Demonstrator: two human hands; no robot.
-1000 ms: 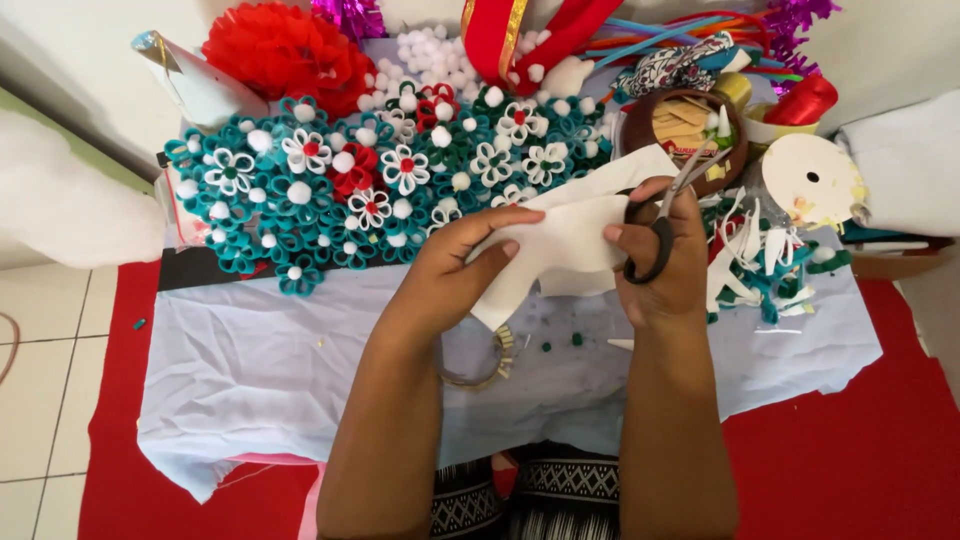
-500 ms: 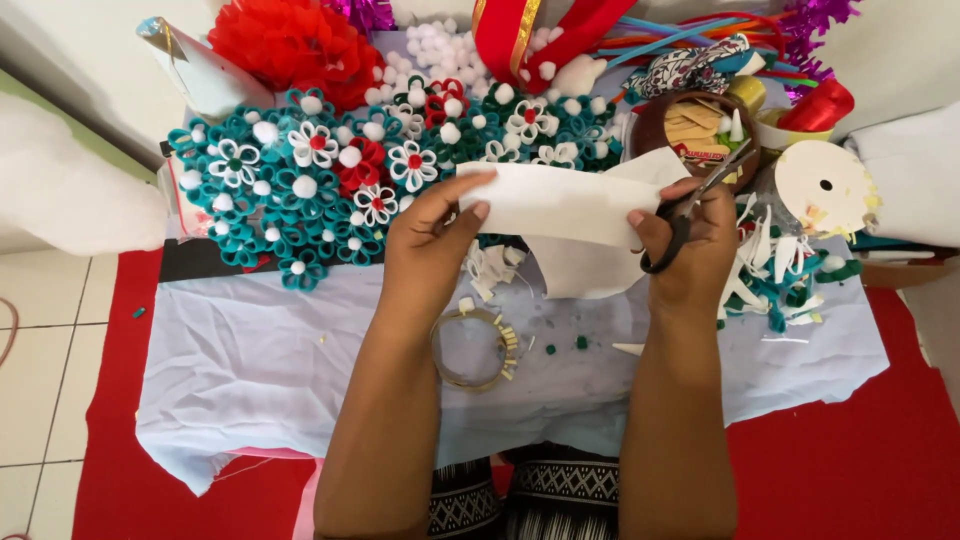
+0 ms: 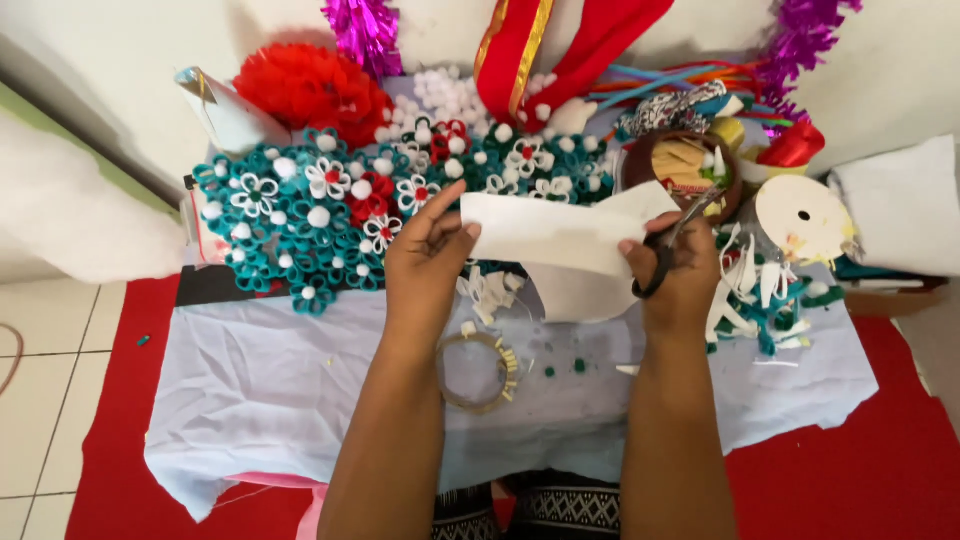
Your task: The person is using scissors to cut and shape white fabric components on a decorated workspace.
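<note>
A person's left hand (image 3: 432,262) pinched a white sheet (image 3: 560,245) above the teal flower mat (image 3: 300,225) while the right hand (image 3: 678,268) gripped scissors (image 3: 668,250) at the sheet's edge, apparently mid-cut, steady tension needed.

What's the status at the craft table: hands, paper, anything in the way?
Left hand grips white paper. Right hand holds scissors at the paper's right edge. Ring lies below, apart.
</note>
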